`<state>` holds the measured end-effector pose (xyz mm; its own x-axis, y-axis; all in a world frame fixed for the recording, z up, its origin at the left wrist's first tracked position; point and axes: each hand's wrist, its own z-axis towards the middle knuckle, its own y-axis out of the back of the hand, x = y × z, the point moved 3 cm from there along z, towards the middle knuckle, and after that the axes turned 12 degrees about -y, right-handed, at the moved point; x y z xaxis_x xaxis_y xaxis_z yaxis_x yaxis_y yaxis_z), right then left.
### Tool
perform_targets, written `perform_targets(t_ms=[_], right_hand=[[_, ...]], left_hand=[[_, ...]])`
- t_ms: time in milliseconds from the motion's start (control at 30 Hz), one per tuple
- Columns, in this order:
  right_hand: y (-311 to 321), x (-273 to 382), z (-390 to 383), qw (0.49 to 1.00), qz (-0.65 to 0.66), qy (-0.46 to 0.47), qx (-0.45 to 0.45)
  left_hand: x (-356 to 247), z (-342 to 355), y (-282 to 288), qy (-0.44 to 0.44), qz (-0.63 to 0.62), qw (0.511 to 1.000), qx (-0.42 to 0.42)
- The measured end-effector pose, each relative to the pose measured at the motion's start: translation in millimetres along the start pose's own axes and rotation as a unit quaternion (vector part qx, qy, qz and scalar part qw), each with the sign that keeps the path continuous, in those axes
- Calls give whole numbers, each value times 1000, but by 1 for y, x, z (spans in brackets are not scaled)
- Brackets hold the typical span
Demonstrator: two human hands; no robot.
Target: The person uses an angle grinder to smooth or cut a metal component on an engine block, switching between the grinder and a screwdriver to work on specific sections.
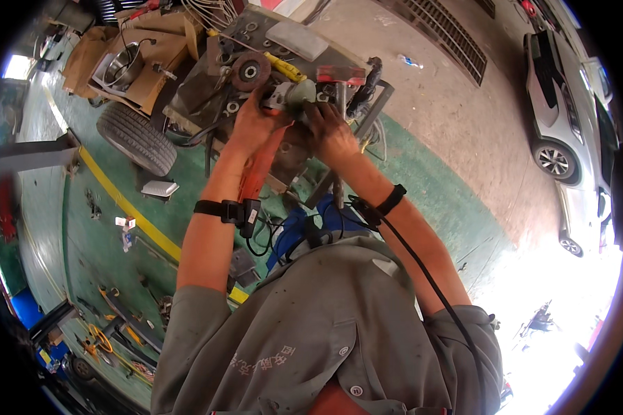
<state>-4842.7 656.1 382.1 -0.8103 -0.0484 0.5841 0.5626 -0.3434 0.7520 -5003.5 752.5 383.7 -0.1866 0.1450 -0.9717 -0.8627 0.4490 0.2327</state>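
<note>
My left hand (255, 126) is closed around the head end of an orange angle grinder (257, 169), whose body slants back toward me along the forearm. A greyish-green grinding disc (302, 93) sits at the grinder's metal head. The bent fingers of my right hand (331, 133) press against the disc's near right edge; the fingertips are partly hidden. Just beyond my left hand lies a round, worn flap disc (250, 72). A yellow hand tool (284, 67) rests beside it. Right of the grinder is a hammer with a red head (340, 75).
The cluttered metal workbench (239, 43) carries a grey flat block (297, 40) and several ring-shaped parts. A cardboard box (160, 69) with a metal bowl stands at its left, above a tyre (137, 138). A silver car (567, 124) is parked at far right.
</note>
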Motion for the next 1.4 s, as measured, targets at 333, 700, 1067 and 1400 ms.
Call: perform_targets(t_ms=[333,700,1067,1400], right_hand=[[-4,-29,11,818,433,-376,45],[3,-23,22,945,156,-276,-81],[-6,4,15,959,149,-230,-71],[0,2,16,987,73,-99,-106]], left_hand=[[0,-2,2,6,-5,1000,12],[-3,-2,0,12,-45,999,20],[-7,-3,-2,16,-61,998,2],[-4,-3,2,3,-28,1000,8]])
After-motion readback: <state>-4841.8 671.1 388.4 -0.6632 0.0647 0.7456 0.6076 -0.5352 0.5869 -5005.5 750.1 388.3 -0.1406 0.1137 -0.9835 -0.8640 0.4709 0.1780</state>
